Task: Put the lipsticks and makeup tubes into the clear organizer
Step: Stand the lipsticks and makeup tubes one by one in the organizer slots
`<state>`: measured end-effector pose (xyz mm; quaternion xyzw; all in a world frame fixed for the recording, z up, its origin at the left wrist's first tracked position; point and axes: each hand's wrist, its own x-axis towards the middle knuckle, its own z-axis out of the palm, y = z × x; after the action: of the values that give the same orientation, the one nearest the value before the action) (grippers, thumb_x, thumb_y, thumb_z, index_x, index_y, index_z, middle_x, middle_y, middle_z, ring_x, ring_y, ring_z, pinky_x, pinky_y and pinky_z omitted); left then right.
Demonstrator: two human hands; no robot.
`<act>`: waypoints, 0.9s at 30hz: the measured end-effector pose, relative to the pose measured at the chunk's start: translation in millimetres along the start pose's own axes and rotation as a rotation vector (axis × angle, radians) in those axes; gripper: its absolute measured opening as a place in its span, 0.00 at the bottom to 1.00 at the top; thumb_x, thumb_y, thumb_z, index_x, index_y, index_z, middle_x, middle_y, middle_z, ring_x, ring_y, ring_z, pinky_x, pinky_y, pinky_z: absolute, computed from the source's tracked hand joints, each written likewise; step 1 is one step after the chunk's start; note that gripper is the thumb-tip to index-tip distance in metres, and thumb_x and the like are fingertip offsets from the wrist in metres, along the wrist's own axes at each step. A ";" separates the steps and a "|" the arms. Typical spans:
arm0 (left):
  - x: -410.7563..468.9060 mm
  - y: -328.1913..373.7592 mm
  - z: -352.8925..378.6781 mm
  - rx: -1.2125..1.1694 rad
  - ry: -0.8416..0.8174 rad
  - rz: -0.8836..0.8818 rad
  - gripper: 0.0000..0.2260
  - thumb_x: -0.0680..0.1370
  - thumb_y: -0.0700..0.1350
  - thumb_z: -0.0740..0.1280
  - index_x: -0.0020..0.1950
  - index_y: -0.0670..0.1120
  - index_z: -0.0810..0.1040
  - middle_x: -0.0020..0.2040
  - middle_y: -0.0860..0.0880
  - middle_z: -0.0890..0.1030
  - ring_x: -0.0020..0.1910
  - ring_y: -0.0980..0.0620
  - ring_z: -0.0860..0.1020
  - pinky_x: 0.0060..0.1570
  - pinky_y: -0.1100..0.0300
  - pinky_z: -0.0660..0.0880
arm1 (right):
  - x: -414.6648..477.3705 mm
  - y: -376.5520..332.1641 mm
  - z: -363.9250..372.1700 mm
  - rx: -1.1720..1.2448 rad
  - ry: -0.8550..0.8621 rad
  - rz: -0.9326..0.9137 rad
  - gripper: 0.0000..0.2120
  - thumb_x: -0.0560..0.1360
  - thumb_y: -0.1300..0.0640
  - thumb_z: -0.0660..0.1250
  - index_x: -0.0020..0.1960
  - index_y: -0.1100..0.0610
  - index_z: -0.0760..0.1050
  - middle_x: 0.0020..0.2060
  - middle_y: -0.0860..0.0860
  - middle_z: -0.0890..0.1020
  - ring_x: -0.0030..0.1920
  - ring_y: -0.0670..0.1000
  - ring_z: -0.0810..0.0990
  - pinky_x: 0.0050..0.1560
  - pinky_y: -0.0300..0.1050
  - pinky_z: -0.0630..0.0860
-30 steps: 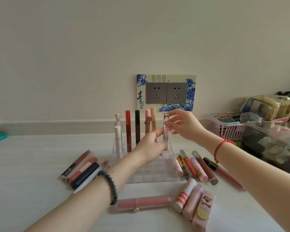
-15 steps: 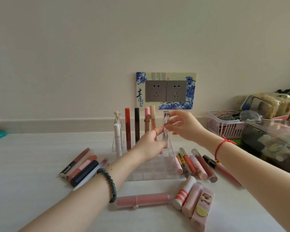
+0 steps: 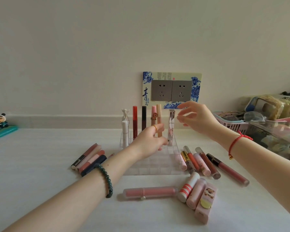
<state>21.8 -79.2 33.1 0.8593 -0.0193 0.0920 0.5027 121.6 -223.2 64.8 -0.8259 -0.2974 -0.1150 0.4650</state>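
Lipsticks (image 3: 201, 164) not yet stowed lie flat on the worktop (image 3: 40, 164) in loose fans at both sides of the clear organizer (image 3: 149, 168) and in front of it, their long axes mostly pointing away from the person. Several stand upright in its back row, with the silver tube (image 3: 171, 124) at the right end. The left hand (image 3: 149, 141) has curled fingers at that tube's base; whether it pinches I cannot tell. The right hand (image 3: 197, 118) hovers spread and empty beside the tube's top, so the right-side fan looks nearer.
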 end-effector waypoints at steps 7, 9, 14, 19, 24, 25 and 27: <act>-32.6 7.8 -44.6 -0.144 0.140 0.109 0.17 0.77 0.37 0.59 0.65 0.47 0.69 0.52 0.52 0.79 0.43 0.56 0.80 0.45 0.61 0.77 | -17.5 -41.3 5.5 0.010 -0.003 -0.146 0.11 0.72 0.60 0.68 0.54 0.53 0.75 0.44 0.50 0.81 0.44 0.52 0.82 0.49 0.49 0.80; -41.7 7.0 -64.9 -0.148 0.210 0.123 0.15 0.78 0.37 0.59 0.63 0.48 0.71 0.49 0.51 0.81 0.43 0.56 0.80 0.45 0.61 0.77 | -23.3 -54.3 14.7 -0.003 -0.049 -0.192 0.10 0.72 0.60 0.68 0.53 0.52 0.75 0.44 0.49 0.82 0.44 0.49 0.82 0.47 0.45 0.80; -65.5 -8.9 -107.2 -0.120 0.337 0.097 0.12 0.78 0.38 0.59 0.59 0.48 0.73 0.47 0.52 0.81 0.43 0.56 0.80 0.44 0.64 0.76 | -34.8 -79.4 47.6 -0.051 -0.167 -0.266 0.11 0.72 0.60 0.68 0.53 0.51 0.76 0.44 0.47 0.81 0.43 0.43 0.81 0.43 0.34 0.78; -87.5 -42.9 -127.3 -0.052 0.377 0.016 0.11 0.78 0.38 0.60 0.57 0.50 0.73 0.48 0.51 0.81 0.45 0.55 0.79 0.46 0.64 0.74 | -44.0 -89.5 84.1 -0.066 -0.280 -0.312 0.10 0.72 0.61 0.68 0.53 0.53 0.76 0.43 0.48 0.80 0.44 0.47 0.81 0.46 0.38 0.79; -104.1 -73.1 -134.9 -0.020 0.377 -0.033 0.13 0.76 0.38 0.62 0.49 0.57 0.74 0.46 0.54 0.81 0.43 0.60 0.80 0.46 0.64 0.72 | -55.1 -95.2 118.7 -0.146 -0.429 -0.354 0.10 0.73 0.61 0.67 0.54 0.53 0.76 0.42 0.43 0.77 0.45 0.45 0.79 0.47 0.33 0.77; -105.8 -78.0 -135.4 -0.010 0.377 -0.045 0.13 0.76 0.38 0.62 0.48 0.57 0.74 0.46 0.55 0.81 0.42 0.62 0.80 0.48 0.63 0.72 | -57.8 -96.0 124.6 -0.161 -0.455 -0.363 0.10 0.73 0.61 0.66 0.54 0.54 0.76 0.44 0.45 0.78 0.45 0.45 0.79 0.48 0.34 0.77; -108.6 -86.4 -135.4 0.002 0.367 -0.060 0.13 0.76 0.38 0.63 0.48 0.58 0.74 0.46 0.55 0.81 0.45 0.62 0.79 0.51 0.64 0.71 | -62.6 -97.2 135.2 -0.201 -0.498 -0.389 0.11 0.74 0.61 0.66 0.55 0.55 0.76 0.48 0.49 0.80 0.48 0.47 0.79 0.51 0.37 0.77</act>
<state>-92.8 74.5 4.2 0.8289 0.0984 0.2320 0.4994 1.8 -96.2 30.5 -0.7980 -0.5415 -0.0249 0.2634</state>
